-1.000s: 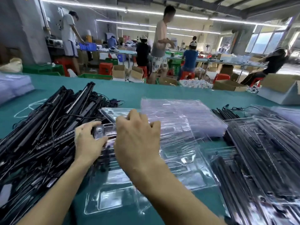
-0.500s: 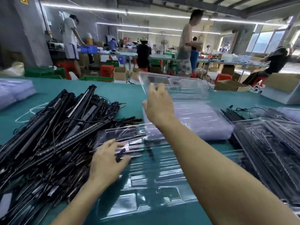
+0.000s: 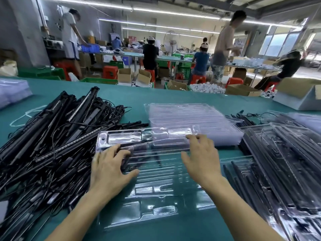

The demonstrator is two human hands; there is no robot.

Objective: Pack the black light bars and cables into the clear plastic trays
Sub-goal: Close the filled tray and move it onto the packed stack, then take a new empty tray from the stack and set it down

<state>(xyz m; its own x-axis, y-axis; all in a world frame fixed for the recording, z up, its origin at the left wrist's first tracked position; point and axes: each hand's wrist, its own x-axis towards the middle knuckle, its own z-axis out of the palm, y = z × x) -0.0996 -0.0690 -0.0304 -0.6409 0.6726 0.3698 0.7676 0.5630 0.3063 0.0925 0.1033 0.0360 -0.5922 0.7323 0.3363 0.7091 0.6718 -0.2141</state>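
A clear plastic tray (image 3: 156, 193) lies flat on the green table right in front of me. My left hand (image 3: 111, 164) rests on the tray's left side with fingers spread, touching a black light bar (image 3: 139, 150) that lies under or in the tray's far part. My right hand (image 3: 201, 159) hovers over the tray's right side with straight fingers and holds nothing. A large heap of black light bars and cables (image 3: 45, 145) fills the table to the left, touching the tray's left edge.
A stack of empty clear trays (image 3: 191, 119) sits behind the front tray. Filled trays with black bars (image 3: 278, 171) are piled at the right. Loose black bars (image 3: 243, 119) lie beyond them. A cardboard box (image 3: 298, 96) stands far right. People work at other tables in the background.
My right hand has come back from the far tray stack and dropped over the front tray. The lifted clear tray is no longer in the air. My left hand slid onto the tray.
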